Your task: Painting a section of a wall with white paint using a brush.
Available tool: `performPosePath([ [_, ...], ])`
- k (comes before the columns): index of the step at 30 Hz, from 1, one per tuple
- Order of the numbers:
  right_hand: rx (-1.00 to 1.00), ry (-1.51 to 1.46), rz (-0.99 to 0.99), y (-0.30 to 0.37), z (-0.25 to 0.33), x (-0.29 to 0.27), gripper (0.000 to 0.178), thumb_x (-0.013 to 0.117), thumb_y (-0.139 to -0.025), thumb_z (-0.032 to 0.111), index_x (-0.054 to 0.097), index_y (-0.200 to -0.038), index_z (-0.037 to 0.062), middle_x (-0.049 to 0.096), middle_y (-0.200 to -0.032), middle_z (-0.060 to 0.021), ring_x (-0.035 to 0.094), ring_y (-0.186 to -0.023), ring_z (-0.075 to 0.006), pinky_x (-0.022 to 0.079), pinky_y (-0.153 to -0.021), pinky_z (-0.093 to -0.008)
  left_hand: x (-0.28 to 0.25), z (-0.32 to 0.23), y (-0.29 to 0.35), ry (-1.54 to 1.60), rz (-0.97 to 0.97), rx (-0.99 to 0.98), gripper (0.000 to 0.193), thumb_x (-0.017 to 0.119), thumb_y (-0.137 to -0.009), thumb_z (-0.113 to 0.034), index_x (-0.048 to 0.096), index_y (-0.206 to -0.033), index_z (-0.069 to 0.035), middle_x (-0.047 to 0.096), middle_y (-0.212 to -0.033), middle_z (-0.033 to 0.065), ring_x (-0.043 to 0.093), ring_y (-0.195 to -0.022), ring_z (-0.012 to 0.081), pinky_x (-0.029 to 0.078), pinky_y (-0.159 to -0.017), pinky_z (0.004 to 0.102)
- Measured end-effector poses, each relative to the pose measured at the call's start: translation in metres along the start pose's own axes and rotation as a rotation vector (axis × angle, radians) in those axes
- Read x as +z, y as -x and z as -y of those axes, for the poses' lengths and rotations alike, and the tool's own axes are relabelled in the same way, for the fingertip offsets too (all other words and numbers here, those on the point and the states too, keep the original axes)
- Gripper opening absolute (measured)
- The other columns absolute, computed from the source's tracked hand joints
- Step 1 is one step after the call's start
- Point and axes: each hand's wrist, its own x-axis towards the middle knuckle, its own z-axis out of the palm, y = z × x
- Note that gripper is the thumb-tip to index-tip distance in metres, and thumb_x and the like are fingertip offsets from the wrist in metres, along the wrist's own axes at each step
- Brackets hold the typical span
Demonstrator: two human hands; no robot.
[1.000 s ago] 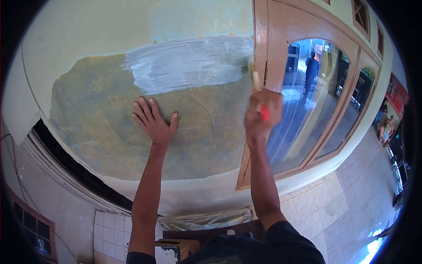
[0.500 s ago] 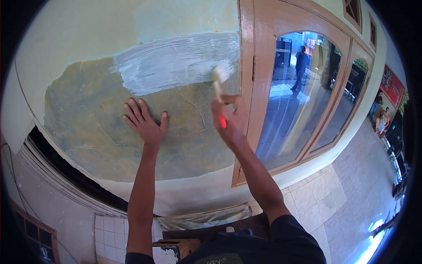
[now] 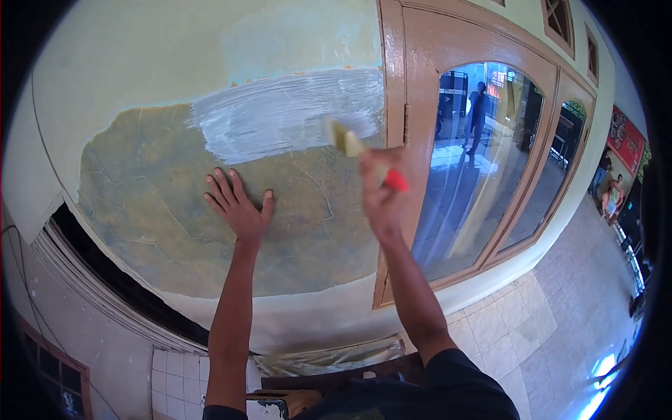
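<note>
Hard to read from here: brush (image 3: 346, 139) is motion-blurred, can't tell if the bristles touch the wall. Right hand (image 3: 381, 192) is closed around its handle and hides most of it; fingers blurred too, so exact grip unclear. Left hand (image 3: 240, 210) is open, fingers spread, back facing me, against the wall; palm hidden. White-smeared container (image 3: 264, 410) at the bottom is cut off, partly behind the dark shirt (image 3: 455, 385). Figure in the door glass (image 3: 483, 175) is dim.

Brush sits in front of the white band (image 3: 273, 115), toward its right end, tilted up-left. Pale bristles, light neck, red handle end showing by the fist. White band is streaky, thin in places, ragged left edge. Grey-brown patch (image 3: 154, 189) under it shows raised crack lines, uneven outline.
</note>
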Motion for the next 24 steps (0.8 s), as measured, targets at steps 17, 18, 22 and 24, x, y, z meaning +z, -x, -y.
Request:
performPosePath([
  [17, 0.117, 0.103, -0.155, -0.032, -0.012, -0.049, 0.012, 0.071, -0.087, -0.005, 0.063, -0.091, 0.0025, 0.062, -0.086, -0.0053, 0.059, -0.080, -0.0126, 0.043, -0.065, -0.0238, -0.001, 0.003, 0.001, -0.001, -0.009, 0.011, 0.084, 0.046, -0.096, -0.058, 0.029, -0.156, -0.002, 0.023, -0.163, 0.0239, 0.017, -0.151, 0.0461, 0.008, -0.118, 0.0652],
  [18, 0.162, -0.012, -0.154, -0.034, -0.008, -0.048, 0.011, 0.072, -0.088, -0.002, 0.063, -0.093, 0.0027, 0.063, -0.087, -0.0052, 0.059, -0.080, -0.0120, 0.045, -0.067, -0.0240, 0.000, 0.004, 0.000, 0.005, -0.012, 0.014, 0.084, 0.046, -0.097, -0.058, 0.029, -0.156, -0.002, 0.023, -0.163, 0.0241, 0.017, -0.151, 0.0461, 0.008, -0.118, 0.0653],
  [22, 0.255, 0.047, -0.040, -0.045, -0.029, -0.062, 0.014, 0.074, -0.091, 0.004, 0.061, -0.097, 0.0018, 0.066, -0.092, -0.0068, 0.061, -0.078, -0.0116, 0.049, -0.068, -0.0242, 0.000, 0.000, 0.000, -0.005, -0.003, 0.004, 0.084, 0.047, -0.096, -0.058, 0.030, -0.156, -0.002, 0.023, -0.163, 0.0243, 0.017, -0.151, 0.0463, 0.008, -0.118, 0.0653],
  [24, 0.262, 0.012, -0.081, -0.045, -0.028, -0.074, 0.015, 0.074, -0.091, 0.004, 0.061, -0.097, 0.0012, 0.066, -0.093, -0.0076, 0.062, -0.076, -0.0119, 0.050, -0.068, -0.0237, 0.003, 0.000, 0.001, 0.007, -0.019, 0.013, 0.084, 0.047, -0.096, -0.058, 0.029, -0.156, -0.002, 0.023, -0.163, 0.0245, 0.018, -0.151, 0.0465, 0.008, -0.118, 0.0653],
])
